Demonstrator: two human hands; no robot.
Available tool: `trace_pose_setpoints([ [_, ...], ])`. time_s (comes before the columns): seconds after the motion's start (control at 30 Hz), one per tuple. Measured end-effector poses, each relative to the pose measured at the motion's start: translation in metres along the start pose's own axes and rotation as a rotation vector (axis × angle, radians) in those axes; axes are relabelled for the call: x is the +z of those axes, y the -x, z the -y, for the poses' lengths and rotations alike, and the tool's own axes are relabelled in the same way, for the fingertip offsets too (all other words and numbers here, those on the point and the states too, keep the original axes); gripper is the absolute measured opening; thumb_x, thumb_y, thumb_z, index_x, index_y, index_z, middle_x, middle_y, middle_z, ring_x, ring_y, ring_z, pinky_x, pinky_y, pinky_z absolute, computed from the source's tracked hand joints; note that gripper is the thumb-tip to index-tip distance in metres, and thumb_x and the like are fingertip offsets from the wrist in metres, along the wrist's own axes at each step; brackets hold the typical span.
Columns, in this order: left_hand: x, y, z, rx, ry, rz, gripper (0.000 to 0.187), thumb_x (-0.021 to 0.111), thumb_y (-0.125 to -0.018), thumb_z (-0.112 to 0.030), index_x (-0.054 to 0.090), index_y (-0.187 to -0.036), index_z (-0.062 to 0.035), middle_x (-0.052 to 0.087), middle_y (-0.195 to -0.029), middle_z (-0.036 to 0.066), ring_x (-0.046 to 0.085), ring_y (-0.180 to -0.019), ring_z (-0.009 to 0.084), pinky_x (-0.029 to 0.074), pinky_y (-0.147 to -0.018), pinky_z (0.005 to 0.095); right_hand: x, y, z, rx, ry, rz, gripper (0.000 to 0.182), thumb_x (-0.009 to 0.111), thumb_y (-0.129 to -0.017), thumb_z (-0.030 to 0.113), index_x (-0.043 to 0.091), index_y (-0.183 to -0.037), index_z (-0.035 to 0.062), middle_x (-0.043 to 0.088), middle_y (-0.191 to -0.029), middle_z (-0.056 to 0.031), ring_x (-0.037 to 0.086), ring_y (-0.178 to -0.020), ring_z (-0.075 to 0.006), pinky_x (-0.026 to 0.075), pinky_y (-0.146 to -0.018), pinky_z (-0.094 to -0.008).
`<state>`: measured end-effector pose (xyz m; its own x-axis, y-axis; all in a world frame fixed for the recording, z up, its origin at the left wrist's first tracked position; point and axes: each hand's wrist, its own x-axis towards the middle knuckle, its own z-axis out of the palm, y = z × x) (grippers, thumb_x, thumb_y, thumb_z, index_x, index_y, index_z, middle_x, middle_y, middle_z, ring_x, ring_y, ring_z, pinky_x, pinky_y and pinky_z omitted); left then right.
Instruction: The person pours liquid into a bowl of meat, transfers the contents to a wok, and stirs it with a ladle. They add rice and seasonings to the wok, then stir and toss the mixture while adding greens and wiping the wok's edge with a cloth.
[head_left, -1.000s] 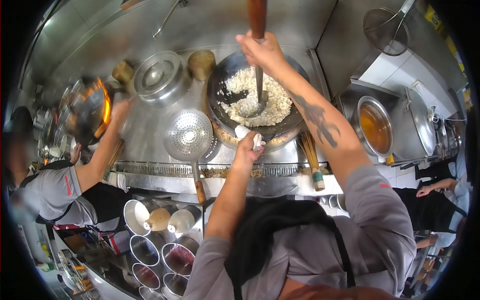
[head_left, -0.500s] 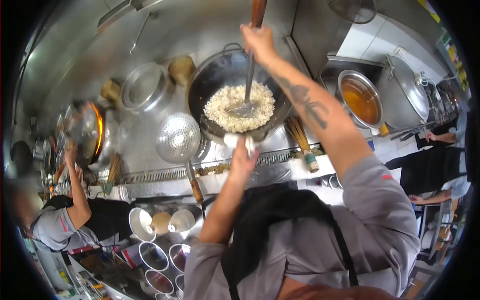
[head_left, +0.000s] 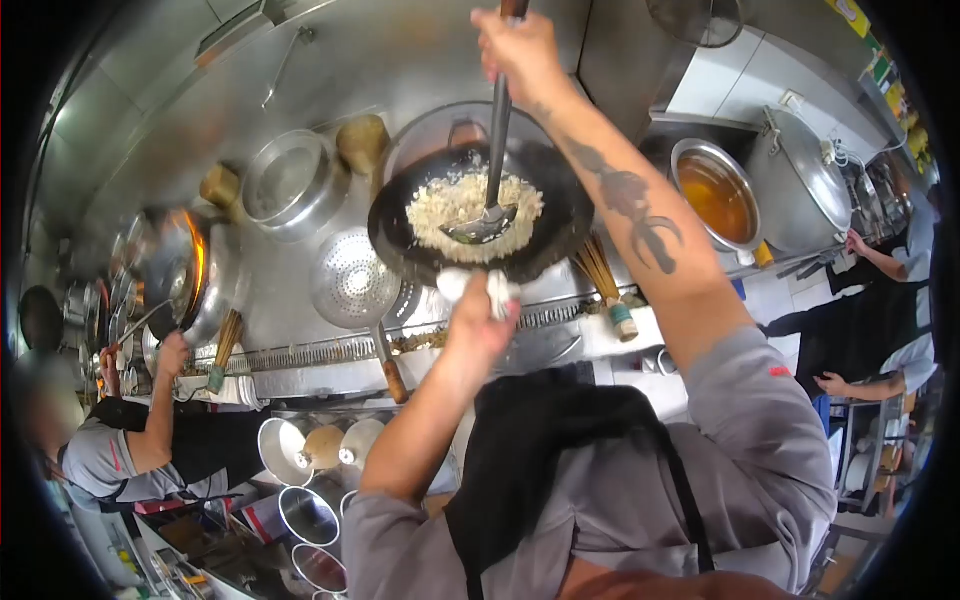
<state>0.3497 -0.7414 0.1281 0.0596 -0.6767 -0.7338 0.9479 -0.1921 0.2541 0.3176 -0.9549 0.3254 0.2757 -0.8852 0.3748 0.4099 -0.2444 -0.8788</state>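
My left hand (head_left: 480, 325) is closed on a bunched white cloth (head_left: 456, 284) at the near rim of a black wok (head_left: 564, 205). Pale fried rice (head_left: 430, 205) fills the bottom of the wok, some of its grains blurred. Up at the top of the view, my right hand (head_left: 520, 52) grips the long handle of a ladle (head_left: 500, 130). The ladle's bowl dips into the rice. Behind the wok, part of the burner ring (head_left: 410, 142) shows. Whatever part of the wok lies under the cloth is hidden.
A perforated strainer (head_left: 355, 278) rests left of the wok, near a metal basin (head_left: 288, 185). To the right are a bamboo brush (head_left: 606, 285) and a pot of amber liquid (head_left: 718, 200). A co-worker (head_left: 150, 440) handles another wok (head_left: 185, 275) at left; another person (head_left: 850, 340) stands at right.
The wok has shifted toward me and tilted, uncovering the burner ring behind it. My right hand has risen with the ladle. The co-worker at left has moved both hands.
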Motion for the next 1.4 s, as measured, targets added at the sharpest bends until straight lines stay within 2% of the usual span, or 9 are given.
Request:
trace_pose_setpoints([
  [0.13, -0.092, -0.074, 0.048, 0.048, -0.001, 0.089, 0.016, 0.046, -0.096, -0.029, 0.053, -0.099, -0.0144, 0.058, -0.084, 0.003, 0.055, -0.067, 0.0170, 0.044, -0.049, 0.0283, -0.021, 0.018, -0.076, -0.161, 0.230, -0.103, 0.018, 0.060, -0.086, 0.015, 0.050, -0.076, 0.0049, 0.048, -0.053, 0.0005, 0.043, -0.040, -0.0088, 0.037, -0.038, -0.0274],
  [0.33, -0.048, -0.036, 0.010, 0.042, 0.035, 0.066, 0.020, 0.045, -0.096, -0.029, 0.051, -0.091, -0.0105, 0.056, -0.073, 0.003, 0.054, -0.059, 0.0178, 0.040, -0.042, 0.0275, -0.005, -0.002, 0.065, -0.458, 0.018, -0.017, 0.028, 0.064, -0.086, 0.017, 0.049, -0.065, 0.0060, 0.051, -0.057, -0.0021, 0.048, -0.043, -0.0086, 0.037, -0.039, -0.0241],
  [0.47, -0.049, -0.145, -0.030, 0.072, -0.148, 0.219, 0.015, 0.047, -0.094, -0.023, 0.050, -0.089, -0.0097, 0.055, -0.072, 0.005, 0.053, -0.058, 0.0182, 0.038, -0.041, 0.0270, -0.001, 0.006, 0.097, -0.417, -0.086, 0.025, 0.027, 0.057, -0.088, 0.009, 0.046, -0.063, 0.0057, 0.050, -0.055, -0.0026, 0.046, -0.043, -0.0118, 0.036, -0.040, -0.0266],
  [0.67, -0.045, -0.164, -0.025, 0.004, -0.112, 0.082, 0.014, 0.053, -0.087, -0.023, 0.051, -0.092, -0.0098, 0.056, -0.075, 0.005, 0.052, -0.059, 0.0188, 0.038, -0.039, 0.0268, -0.035, -0.009, -0.136, 0.052, 0.148, -0.157, 0.025, 0.063, -0.085, 0.016, 0.049, -0.066, 0.0081, 0.045, -0.051, 0.0010, 0.043, -0.039, -0.0101, 0.035, -0.039, -0.0249],
  [0.73, -0.041, -0.168, -0.027, -0.017, -0.118, 0.083, 0.012, 0.053, -0.087, -0.022, 0.051, -0.092, -0.0111, 0.056, -0.076, 0.005, 0.053, -0.059, 0.0189, 0.038, -0.039, 0.0265, -0.016, -0.024, -0.096, -0.023, -0.021, -0.321, 0.029, 0.065, -0.084, 0.020, 0.048, -0.064, 0.0085, 0.043, -0.051, 0.0028, 0.038, -0.039, -0.0076, 0.029, -0.037, -0.0242],
  [0.87, -0.038, -0.160, -0.027, -0.025, -0.097, 0.067, 0.011, 0.054, -0.086, -0.022, 0.052, -0.090, -0.0121, 0.055, -0.074, 0.004, 0.052, -0.059, 0.0186, 0.037, -0.039, 0.0260, -0.003, -0.023, -0.086, -0.155, -0.127, -0.114, 0.025, 0.063, -0.086, 0.017, 0.047, -0.068, 0.0083, 0.040, -0.053, 0.0037, 0.037, -0.041, -0.0070, 0.032, -0.040, -0.0229],
  [0.97, -0.036, -0.158, -0.028, -0.069, -0.096, 0.043, 0.010, 0.053, -0.087, -0.022, 0.052, -0.090, -0.0122, 0.055, -0.074, 0.004, 0.052, -0.059, 0.0188, 0.037, -0.039, 0.0265, 0.004, -0.022, -0.131, 0.197, 0.135, 0.098, 0.029, 0.061, -0.087, 0.019, 0.047, -0.064, 0.0108, 0.041, -0.053, 0.0042, 0.038, -0.041, -0.0063, 0.031, -0.039, -0.0240],
  [1.17, -0.031, -0.152, -0.031, -0.036, -0.074, 0.049, 0.011, 0.054, -0.089, -0.023, 0.053, -0.086, -0.0121, 0.055, -0.070, 0.003, 0.051, -0.059, 0.0179, 0.038, -0.042, 0.0274, 0.015, -0.041, -0.110, -0.073, 0.006, 0.033, 0.026, 0.064, -0.084, 0.020, 0.050, -0.066, 0.0083, 0.045, -0.052, 0.0027, 0.039, -0.039, -0.0069, 0.029, -0.036, -0.0247],
  [1.4, -0.032, -0.157, -0.033, -0.045, -0.087, 0.046, 0.012, 0.053, -0.089, -0.022, 0.054, -0.087, -0.0097, 0.058, -0.072, 0.005, 0.052, -0.060, 0.0189, 0.039, -0.044, 0.0279, 0.022, -0.029, -0.097, 0.252, 0.164, 0.251, 0.022, 0.064, -0.083, 0.019, 0.051, -0.069, 0.0080, 0.046, -0.051, 0.0011, 0.041, -0.039, -0.0072, 0.029, -0.035, -0.0243],
])
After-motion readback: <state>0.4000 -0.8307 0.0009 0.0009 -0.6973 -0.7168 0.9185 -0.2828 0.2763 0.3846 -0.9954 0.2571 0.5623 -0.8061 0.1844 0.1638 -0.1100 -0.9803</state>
